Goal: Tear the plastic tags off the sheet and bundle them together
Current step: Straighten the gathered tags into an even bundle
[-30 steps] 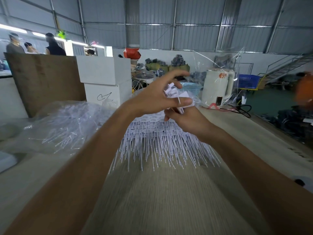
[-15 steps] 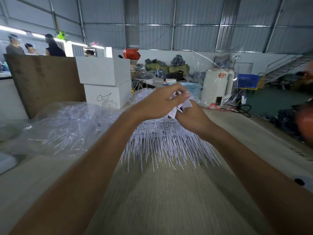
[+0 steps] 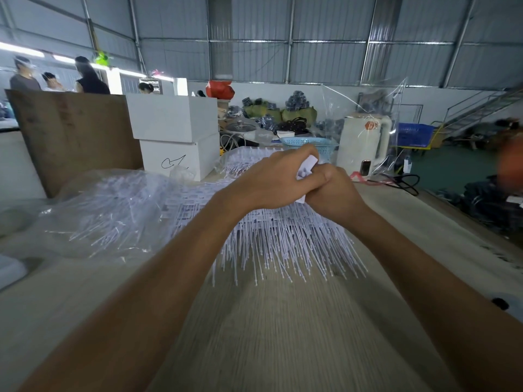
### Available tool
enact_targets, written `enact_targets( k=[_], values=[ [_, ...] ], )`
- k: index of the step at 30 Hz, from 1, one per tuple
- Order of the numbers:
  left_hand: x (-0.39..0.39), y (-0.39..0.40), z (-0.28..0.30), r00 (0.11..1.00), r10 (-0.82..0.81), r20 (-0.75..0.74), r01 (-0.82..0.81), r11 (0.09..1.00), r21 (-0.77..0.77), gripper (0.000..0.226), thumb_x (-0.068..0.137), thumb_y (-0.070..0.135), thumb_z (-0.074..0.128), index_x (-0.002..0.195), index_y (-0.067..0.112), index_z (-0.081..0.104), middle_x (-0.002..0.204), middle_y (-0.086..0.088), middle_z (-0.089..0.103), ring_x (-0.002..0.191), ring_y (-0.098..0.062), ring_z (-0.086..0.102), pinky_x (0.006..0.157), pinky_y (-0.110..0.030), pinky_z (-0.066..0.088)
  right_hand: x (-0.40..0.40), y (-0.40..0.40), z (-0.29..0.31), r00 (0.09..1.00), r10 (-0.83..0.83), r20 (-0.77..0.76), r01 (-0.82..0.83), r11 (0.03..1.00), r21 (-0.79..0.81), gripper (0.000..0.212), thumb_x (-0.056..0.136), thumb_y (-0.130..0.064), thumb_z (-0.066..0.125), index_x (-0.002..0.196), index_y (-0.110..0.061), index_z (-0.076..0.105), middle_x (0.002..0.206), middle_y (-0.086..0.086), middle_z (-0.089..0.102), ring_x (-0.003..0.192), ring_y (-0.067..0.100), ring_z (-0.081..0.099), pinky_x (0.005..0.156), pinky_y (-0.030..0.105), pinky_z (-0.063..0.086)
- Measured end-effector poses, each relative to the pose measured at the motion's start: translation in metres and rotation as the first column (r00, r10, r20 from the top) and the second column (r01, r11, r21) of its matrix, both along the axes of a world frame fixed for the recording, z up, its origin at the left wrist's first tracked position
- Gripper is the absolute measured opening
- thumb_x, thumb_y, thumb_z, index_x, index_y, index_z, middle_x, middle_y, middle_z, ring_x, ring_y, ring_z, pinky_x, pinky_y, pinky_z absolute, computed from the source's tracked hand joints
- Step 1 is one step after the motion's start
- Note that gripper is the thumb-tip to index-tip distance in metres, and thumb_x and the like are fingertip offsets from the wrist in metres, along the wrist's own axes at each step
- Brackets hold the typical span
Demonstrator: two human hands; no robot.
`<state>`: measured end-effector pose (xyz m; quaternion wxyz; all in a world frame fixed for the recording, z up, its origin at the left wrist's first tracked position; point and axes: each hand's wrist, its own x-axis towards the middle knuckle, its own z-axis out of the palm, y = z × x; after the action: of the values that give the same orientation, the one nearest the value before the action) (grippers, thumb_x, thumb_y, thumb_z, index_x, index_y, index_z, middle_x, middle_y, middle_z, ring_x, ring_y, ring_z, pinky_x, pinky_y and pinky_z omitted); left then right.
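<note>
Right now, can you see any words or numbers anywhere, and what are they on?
None can be read.
White box: a black hand-drawn squiggle, no letters.
Kettle: an orange badge, too blurred to read.
Tags in the hands: no print visible.

I work in a factory hall: corrugated metal walls (image 3: 325, 63) rise behind my long workbench (image 3: 283, 335), white boxes (image 3: 175, 137) are stacked on it, and metal stairs (image 3: 481, 106) climb beyond it.
</note>
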<state>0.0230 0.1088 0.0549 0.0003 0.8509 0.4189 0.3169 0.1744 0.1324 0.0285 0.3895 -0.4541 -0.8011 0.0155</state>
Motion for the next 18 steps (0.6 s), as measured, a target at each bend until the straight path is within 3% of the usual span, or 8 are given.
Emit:
enact_targets(
  k=[4, 6, 8, 10, 12, 14, 16, 18],
  values=[
    [-0.007, 0.000, 0.005, 0.999, -0.049, 0.014, 0.048, 0.998, 0.039, 0.033, 0.097, 0.042, 0.059, 0.121, 0.022, 0.047, 0.092, -0.002, 0.065, 0.079, -0.021, 0.061, 0.074, -0.044, 0.053, 0.003, -0.001, 0.008, 0.985, 0.085, -0.148, -0.102, 0.989, -0.108, 0.013, 0.088, -0.004, 0.063, 0.079, 0.006, 0.064, 0.070, 0.012, 0.062, 0.064, 0.018, 0.050, 0.061, 0.033, 0.037],
    [-0.015, 0.000, 0.006, 0.995, -0.076, 0.064, 0.075, 0.997, 0.026, 0.036, 0.096, 0.036, 0.064, 0.125, 0.022, 0.047, 0.096, -0.003, 0.067, 0.077, -0.018, 0.061, 0.073, -0.039, 0.052, 0.003, -0.004, 0.011, 0.964, 0.160, -0.213, -0.198, 0.966, -0.168, 0.012, 0.087, -0.006, 0.067, 0.086, 0.006, 0.065, 0.072, 0.012, 0.057, 0.065, 0.013, 0.045, 0.062, 0.032, 0.033],
    [-0.023, 0.002, 0.007, 0.990, -0.102, 0.094, 0.102, 0.995, -0.001, 0.034, 0.095, 0.036, 0.066, 0.123, 0.022, 0.051, 0.096, -0.001, 0.067, 0.075, -0.013, 0.060, 0.068, -0.031, 0.048, 0.002, -0.005, 0.011, 0.964, 0.201, -0.176, -0.234, 0.954, -0.190, 0.014, 0.091, -0.012, 0.066, 0.090, 0.003, 0.063, 0.077, 0.015, 0.059, 0.067, 0.013, 0.047, 0.062, 0.032, 0.034],
    [-0.029, 0.004, 0.008, 0.990, -0.099, 0.097, 0.101, 0.995, -0.021, 0.034, 0.092, 0.036, 0.071, 0.118, 0.021, 0.056, 0.094, 0.002, 0.067, 0.077, -0.013, 0.061, 0.065, -0.029, 0.047, 0.000, -0.004, 0.009, 0.976, 0.204, -0.076, -0.214, 0.960, -0.180, 0.016, 0.095, -0.013, 0.063, 0.080, -0.007, 0.058, 0.071, 0.005, 0.058, 0.062, 0.004, 0.048, 0.058, 0.028, 0.034],
    [-0.033, 0.005, 0.010, 0.993, -0.085, 0.084, 0.088, 0.996, -0.027, 0.031, 0.088, 0.040, 0.075, 0.109, 0.022, 0.061, 0.091, 0.006, 0.068, 0.078, -0.010, 0.061, 0.067, -0.031, 0.048, -0.003, -0.005, 0.007, 0.977, 0.214, -0.023, -0.215, 0.962, -0.166, 0.033, 0.095, -0.007, 0.060, 0.066, -0.018, 0.048, 0.057, -0.008, 0.052, 0.052, -0.004, 0.048, 0.051, 0.018, 0.031],
    [-0.035, 0.007, 0.010, 0.998, -0.056, 0.032, 0.056, 0.998, -0.029, 0.027, 0.086, 0.051, 0.070, 0.100, 0.029, 0.061, 0.088, 0.012, 0.067, 0.078, -0.005, 0.061, 0.070, -0.034, 0.049, -0.005, -0.005, 0.006, 0.978, 0.210, 0.002, -0.208, 0.969, -0.134, 0.045, 0.095, 0.001, 0.056, 0.061, -0.024, 0.041, 0.049, -0.010, 0.046, 0.048, -0.007, 0.048, 0.048, 0.014, 0.033],
    [-0.037, 0.009, 0.007, 1.000, -0.020, -0.011, 0.020, 0.999, -0.045, 0.034, 0.086, 0.061, 0.060, 0.098, 0.029, 0.061, 0.089, 0.010, 0.066, 0.083, -0.008, 0.063, 0.076, -0.038, 0.052, -0.005, -0.006, 0.005, 0.980, 0.194, 0.034, -0.190, 0.978, -0.089, 0.044, 0.094, 0.003, 0.054, 0.060, -0.021, 0.039, 0.054, -0.008, 0.044, 0.049, -0.002, 0.048, 0.047, 0.016, 0.031],
    [-0.037, 0.011, 0.002, 0.999, -0.048, 0.000, 0.048, 0.998, -0.052, 0.033, 0.091, 0.057, 0.059, 0.096, 0.023, 0.061, 0.087, 0.006, 0.065, 0.081, -0.013, 0.062, 0.077, -0.042, 0.050, -0.007, -0.005, 0.002, 0.982, 0.187, 0.039, -0.184, 0.980, -0.080, 0.035, 0.094, -0.003, 0.059, 0.062, -0.012, 0.047, 0.058, 0.003, 0.051, 0.052, 0.005, 0.046, 0.052, 0.026, 0.031]
  ],
)
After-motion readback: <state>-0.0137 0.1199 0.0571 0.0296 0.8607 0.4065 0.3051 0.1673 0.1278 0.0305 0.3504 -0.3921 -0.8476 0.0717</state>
